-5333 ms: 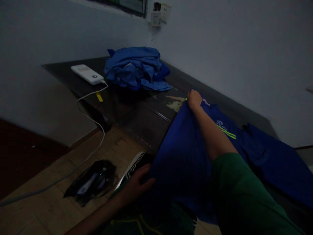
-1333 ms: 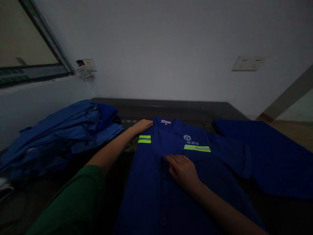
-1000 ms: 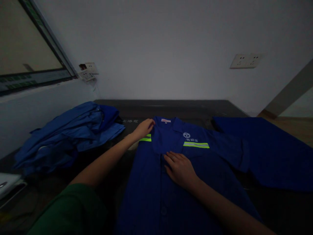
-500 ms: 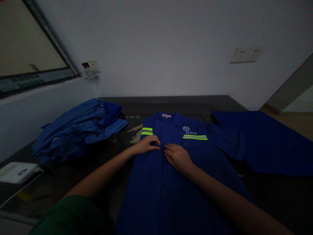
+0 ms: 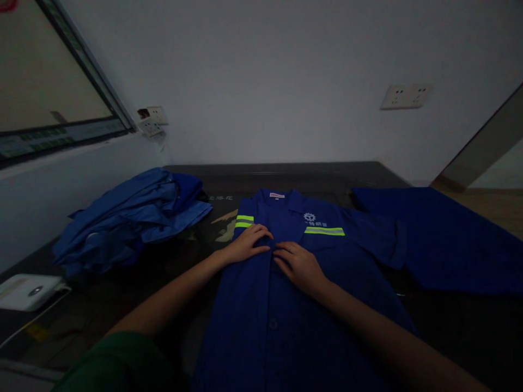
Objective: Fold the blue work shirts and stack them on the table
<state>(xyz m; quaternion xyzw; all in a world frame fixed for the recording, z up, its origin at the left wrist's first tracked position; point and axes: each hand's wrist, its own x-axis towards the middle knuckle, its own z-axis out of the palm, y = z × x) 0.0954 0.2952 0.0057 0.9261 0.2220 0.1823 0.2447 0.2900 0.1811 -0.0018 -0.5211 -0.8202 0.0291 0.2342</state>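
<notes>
A dark blue short-sleeved work shirt (image 5: 298,305) lies front up on the dark table, its collar toward the wall. It has yellow-green reflective strips and a white gear logo on the chest. My left hand (image 5: 247,242) rests on the shirt front, thumb and fingers pinching at the front placket just below the collar opening. From the other side my right hand (image 5: 300,264) meets it, fingertips bent onto the same placket edge. Only a small gap separates the two sets of fingertips. Whatever lies under them, such as a button, is hidden. Farther down the placket, one button (image 5: 273,324) shows.
A crumpled heap of blue clothes (image 5: 122,218) sits on the left of the table (image 5: 269,169). In front of it lies a white device (image 5: 28,291) with a cable. More blue cloth (image 5: 453,239) is spread at the right. Sockets (image 5: 406,96) are on the wall.
The fingertips of both hands have shifted slightly at the placket, with the left fingers reaching a little farther right. The view has tilted slightly. The shirt stays in place.
</notes>
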